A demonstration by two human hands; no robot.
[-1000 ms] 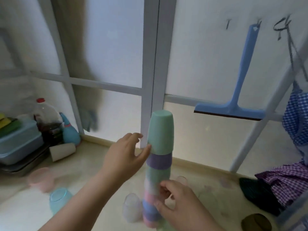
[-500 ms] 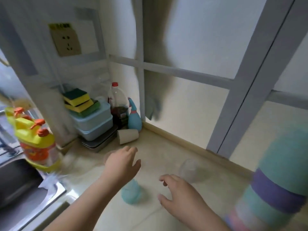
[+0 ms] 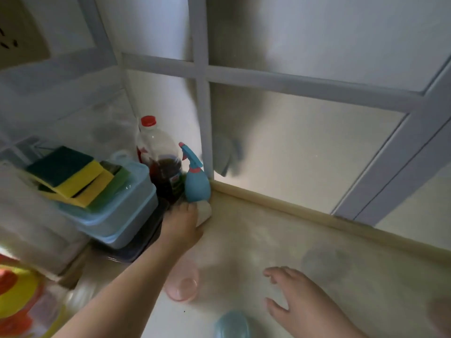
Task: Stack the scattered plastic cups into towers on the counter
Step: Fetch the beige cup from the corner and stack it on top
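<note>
A white cup (image 3: 204, 212) lies on its side in the counter's back corner, and my left hand (image 3: 181, 228) is closed over it, hiding most of it. Nearer to me, a pink translucent cup (image 3: 181, 285) stands just right of my left forearm. Only the top of a light blue cup (image 3: 233, 324) shows at the bottom edge. A blurred greyish clear cup (image 3: 327, 262) sits to the right. My right hand (image 3: 297, 298) hovers over the counter with fingers spread, holding nothing, between the blue cup and the clear cup. The cup tower is out of view.
Left of the white cup are stacked blue lidded boxes (image 3: 122, 215) topped with sponges (image 3: 70, 176) on a dark tray. Behind it stand a red-capped bottle (image 3: 161, 162) and a blue spray bottle (image 3: 196, 179). Yellow detergent bottles (image 3: 17, 296) are at bottom left. A frosted window (image 3: 292, 142) backs the counter.
The view swung left and down, and the tower left the frame. My left hand reached forward to the back corner and closed on the white cup. My right hand stayed open.
</note>
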